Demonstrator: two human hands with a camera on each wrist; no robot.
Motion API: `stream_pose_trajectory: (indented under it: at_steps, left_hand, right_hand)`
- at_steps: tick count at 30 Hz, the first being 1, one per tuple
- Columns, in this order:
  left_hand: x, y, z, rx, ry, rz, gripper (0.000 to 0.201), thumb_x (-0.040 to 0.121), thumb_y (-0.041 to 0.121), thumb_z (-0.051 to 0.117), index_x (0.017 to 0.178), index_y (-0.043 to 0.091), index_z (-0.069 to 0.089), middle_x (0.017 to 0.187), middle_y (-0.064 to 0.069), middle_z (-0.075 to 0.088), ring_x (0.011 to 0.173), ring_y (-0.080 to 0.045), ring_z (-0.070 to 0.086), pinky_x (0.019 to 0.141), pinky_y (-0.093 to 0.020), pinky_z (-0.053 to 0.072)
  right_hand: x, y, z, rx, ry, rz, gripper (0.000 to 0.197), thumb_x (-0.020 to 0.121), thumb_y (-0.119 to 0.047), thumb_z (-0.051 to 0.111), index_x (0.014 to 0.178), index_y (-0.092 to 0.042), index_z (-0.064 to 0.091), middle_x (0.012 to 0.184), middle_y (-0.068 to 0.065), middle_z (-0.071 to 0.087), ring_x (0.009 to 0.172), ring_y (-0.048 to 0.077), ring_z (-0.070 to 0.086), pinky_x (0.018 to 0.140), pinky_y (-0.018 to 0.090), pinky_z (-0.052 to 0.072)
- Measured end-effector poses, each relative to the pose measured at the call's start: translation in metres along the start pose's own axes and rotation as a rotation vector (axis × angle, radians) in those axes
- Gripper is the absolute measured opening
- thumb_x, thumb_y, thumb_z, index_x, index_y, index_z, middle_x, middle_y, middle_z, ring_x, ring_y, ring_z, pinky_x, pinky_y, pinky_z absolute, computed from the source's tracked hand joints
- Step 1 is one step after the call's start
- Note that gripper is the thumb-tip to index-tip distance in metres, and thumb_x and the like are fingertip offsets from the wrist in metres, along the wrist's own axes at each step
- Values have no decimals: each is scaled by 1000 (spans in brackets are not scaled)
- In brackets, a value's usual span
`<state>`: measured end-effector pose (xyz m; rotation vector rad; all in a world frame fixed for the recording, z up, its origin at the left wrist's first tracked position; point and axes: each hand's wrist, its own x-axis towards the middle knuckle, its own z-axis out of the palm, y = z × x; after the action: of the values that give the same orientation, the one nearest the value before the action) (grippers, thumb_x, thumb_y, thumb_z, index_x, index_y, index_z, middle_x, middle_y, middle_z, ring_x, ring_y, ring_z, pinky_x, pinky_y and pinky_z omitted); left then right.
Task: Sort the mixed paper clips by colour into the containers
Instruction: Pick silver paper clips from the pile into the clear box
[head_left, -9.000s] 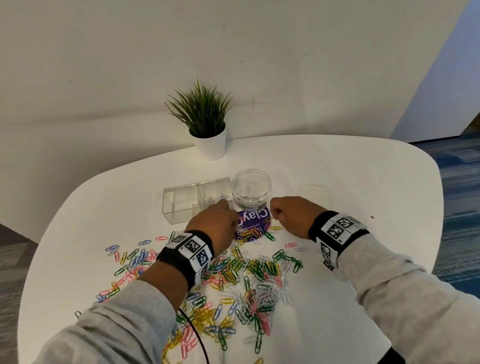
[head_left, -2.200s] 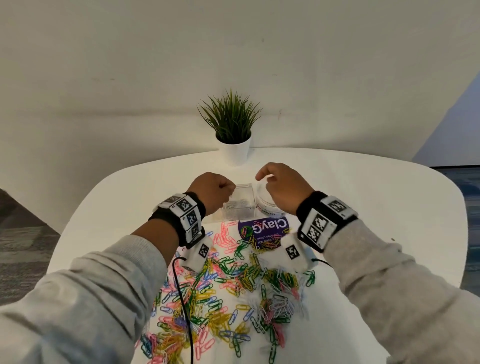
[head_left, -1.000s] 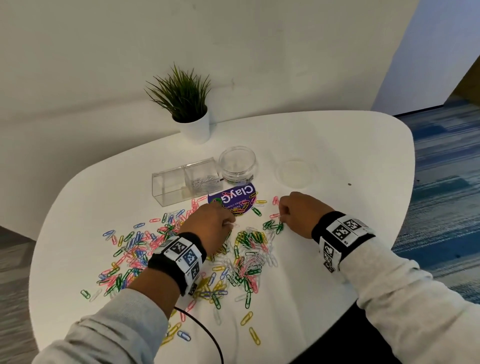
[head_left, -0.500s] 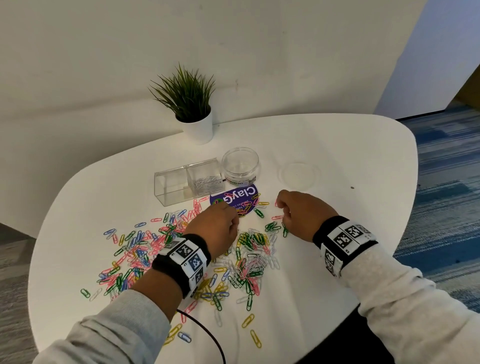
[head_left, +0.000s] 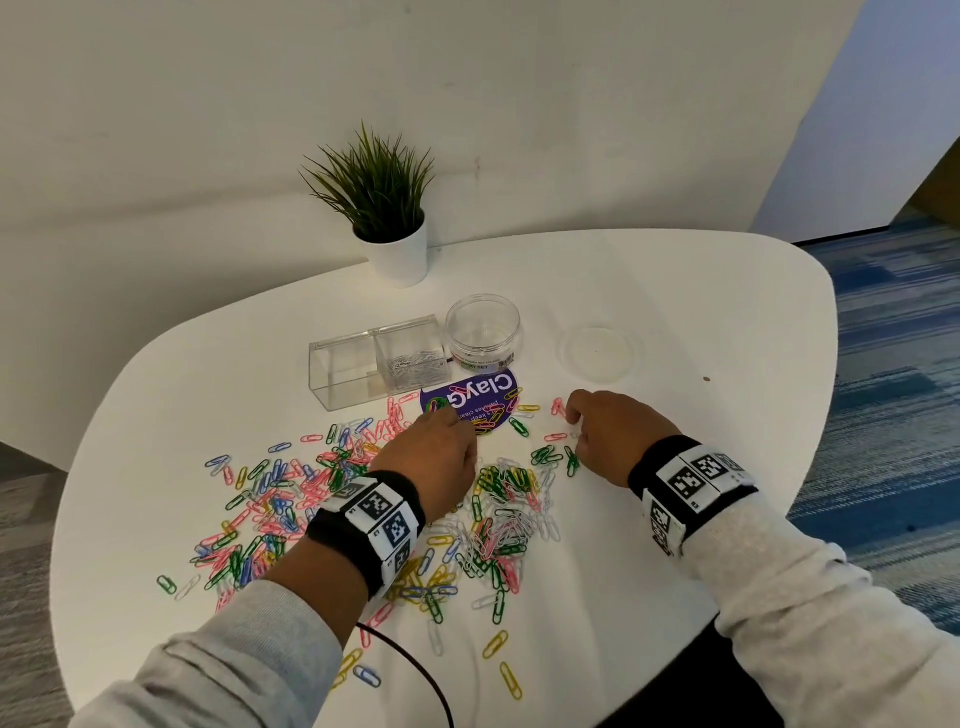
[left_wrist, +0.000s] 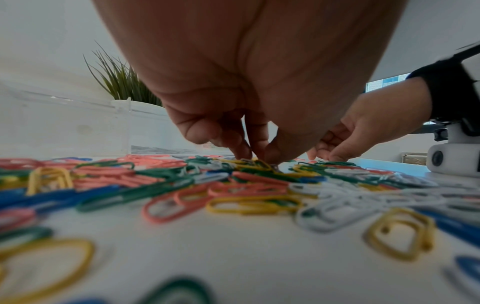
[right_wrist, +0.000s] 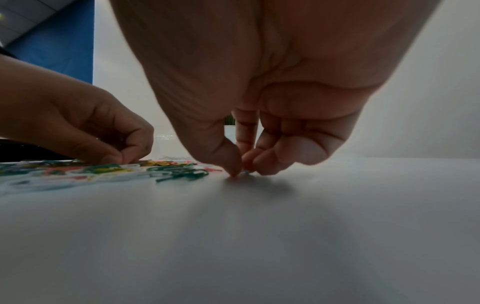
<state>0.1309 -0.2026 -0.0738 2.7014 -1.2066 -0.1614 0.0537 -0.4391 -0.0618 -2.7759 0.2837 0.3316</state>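
Note:
Mixed paper clips (head_left: 498, 499) in pink, green, yellow, blue and white lie spread over the white table (head_left: 675, 291). My left hand (head_left: 460, 423) is down on the far edge of the pile by the purple label (head_left: 478, 397). In the left wrist view, my left hand (left_wrist: 259, 159) pinches thumb and fingers together on a clip whose colour I cannot tell. My right hand (head_left: 571, 426) is to the right of the pile. In the right wrist view, my right hand (right_wrist: 241, 172) pinches a small pale clip against the bare table.
A clear two-part box (head_left: 337, 374) stands behind the pile, with white clips (head_left: 415, 364) in its right part. Beside it stand a clear round jar (head_left: 483, 332) and its lid (head_left: 597, 353). A potted plant (head_left: 395, 249) is at the back. A black cable (head_left: 410, 665) runs near me.
About two seconds ago both hands were up at the containers; they have come back down to the clips. Over the last half second they have barely shifted and their fingertips have closed.

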Motion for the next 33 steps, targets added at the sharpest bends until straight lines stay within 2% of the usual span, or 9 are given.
stream_pose_trajectory:
  at_steps: [2,5,8,11,15,18,21,26,33]
  left_hand:
    - [-1,0,-2,-18,-6,-5,12,97,28,50,103,19,57,105,-1,51,101,-20,49,83,-30,43]
    - [-1,0,-4,-50,-19,-26,18,97,31,54,112,22,59,114,0,52,108,-19,48,90,-34,46]
    - [0,0,-4,-27,-26,-33,12,97,30,53,104,23,59,110,1,51,106,-19,48,87,-32,45]
    - [0,1,-2,7,-14,-39,12,98,28,47,99,20,56,106,0,49,101,-20,49,82,-31,44]
    - [0,2,-1,26,5,-31,14,98,28,47,104,19,55,111,-1,48,104,-21,48,83,-31,43]
    - [0,1,-3,-12,-19,-43,19,97,32,52,113,23,57,117,0,46,109,-19,46,87,-32,45]
    - [1,2,-4,1,-28,-43,14,98,31,52,107,23,58,115,1,47,107,-18,47,86,-32,45]
    - [1,3,0,49,-44,-27,11,99,24,46,104,18,53,111,-2,46,104,-20,46,84,-32,44]
    - [0,4,-1,69,-30,-24,12,96,11,45,106,15,50,108,-4,46,100,-23,45,77,-31,40]
  right_hand:
    - [-1,-2,0,-13,-4,-10,20,91,-18,53,110,-21,52,103,-1,53,88,19,53,78,29,44]
    - [-2,-5,-2,11,57,-71,7,89,-19,51,89,-26,49,91,-8,42,79,17,49,71,28,39]
    - [-6,-9,-7,95,118,-151,14,87,-20,55,78,-26,45,84,-9,43,71,16,49,65,29,40]
    - [-8,-12,-8,95,68,-178,3,91,-17,49,88,-19,48,80,-2,55,71,20,52,65,33,42]
    - [-3,-15,-6,52,-20,-183,14,97,-13,37,98,-20,49,92,1,59,81,23,55,73,36,46]
    - [-1,-14,-3,18,-40,-215,15,101,-29,42,101,-19,53,96,-2,55,85,22,54,77,36,45]
    - [0,-12,2,-28,-77,-223,14,98,-35,51,107,-24,54,103,-3,50,90,20,52,81,33,44]
    - [1,-9,5,-16,-3,-238,4,96,-29,54,95,-26,54,102,-6,52,88,16,51,80,30,45]
    - [-3,-6,-5,164,81,-156,16,89,-28,56,78,-28,45,87,-9,55,73,10,51,66,27,41]
